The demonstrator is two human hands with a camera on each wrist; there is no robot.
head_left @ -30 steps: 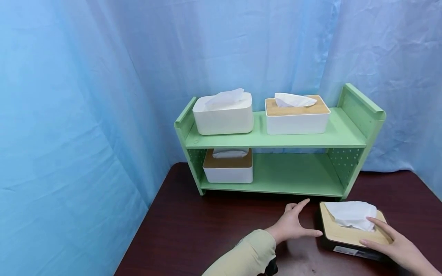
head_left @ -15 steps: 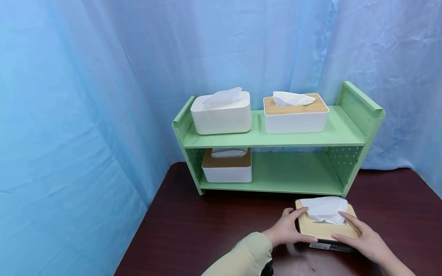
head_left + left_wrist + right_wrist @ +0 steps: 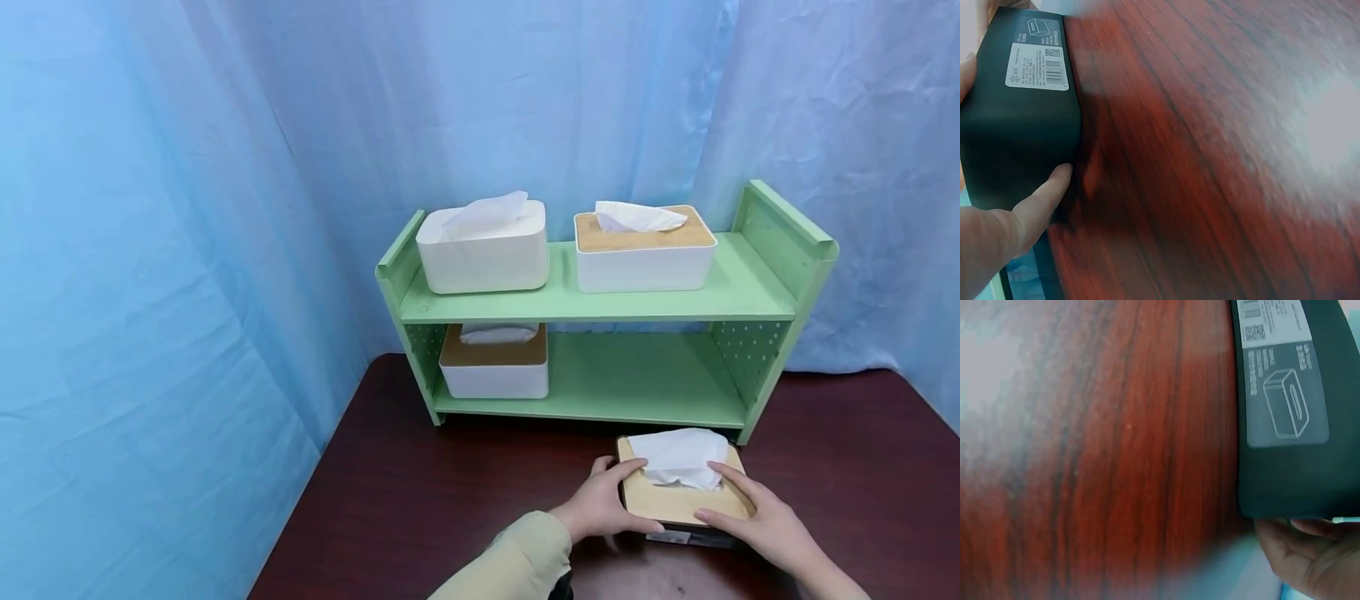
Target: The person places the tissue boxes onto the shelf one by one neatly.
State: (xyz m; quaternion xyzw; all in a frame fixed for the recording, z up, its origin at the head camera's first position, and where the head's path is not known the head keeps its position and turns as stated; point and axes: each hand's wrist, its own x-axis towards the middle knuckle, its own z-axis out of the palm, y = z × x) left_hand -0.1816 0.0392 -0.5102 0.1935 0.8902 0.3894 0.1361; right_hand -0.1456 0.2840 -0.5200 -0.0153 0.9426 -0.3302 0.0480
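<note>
A black tissue box (image 3: 667, 502) with a pale wooden lid lies on the dark table in front of the shelf. A white tissue (image 3: 679, 458) sticks out of its slot. My left hand (image 3: 600, 505) holds the box's left end, thumb toward the front and fingers on the far side. At the right end my right hand (image 3: 763, 518) grips it, a fingertip by the tissue and the thumb at the lid's front edge. The left wrist view shows a finger (image 3: 1044, 200) against the box's black end. A printed label (image 3: 1286, 394) marks the front side in the right wrist view.
Behind the box stands a green two-tier shelf (image 3: 637, 412). Its top tier bears a white tissue box (image 3: 483, 260) and a white, wood-lidded one (image 3: 647, 268). Another wood-lidded box (image 3: 495, 379) sits lower left. Blue curtains (image 3: 187, 250) hang around the table (image 3: 420, 492).
The black tissue box has moved left along the table with my right hand. My left hand, apart from it before, now holds its left end.
</note>
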